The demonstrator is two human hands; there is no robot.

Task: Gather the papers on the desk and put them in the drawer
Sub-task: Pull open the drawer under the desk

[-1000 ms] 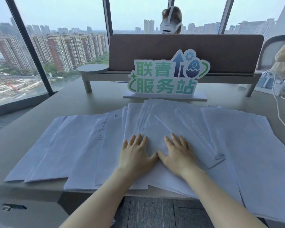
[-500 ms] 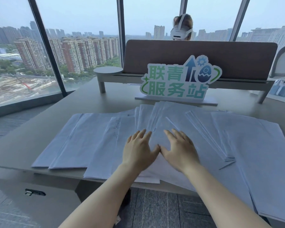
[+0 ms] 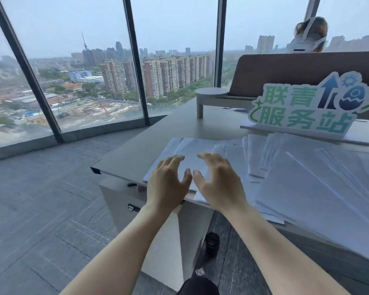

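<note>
Head camera, left to right: we have swung toward the windows since a second ago, and the drawer cabinet point(image 3: 124, 201) now shows under the desk point(image 3: 136, 156) corner. Our left hand point(image 3: 167, 185) and right hand point(image 3: 218, 185), flat before, now arch with fingers spread, gripping nothing, over the leftmost papers point(image 3: 307, 177) fanned toward the sign point(image 3: 311, 109). Gathering looks barely begun.

A grey desk point(image 3: 149, 143) carries overlapping white papers point(image 3: 303, 179) fanned out in front of a green-lettered sign point(image 3: 311, 107), reaching the near edge; a low grey shelf riser point(image 3: 211, 94) stands on the desk left of the sign and behind it.
</note>
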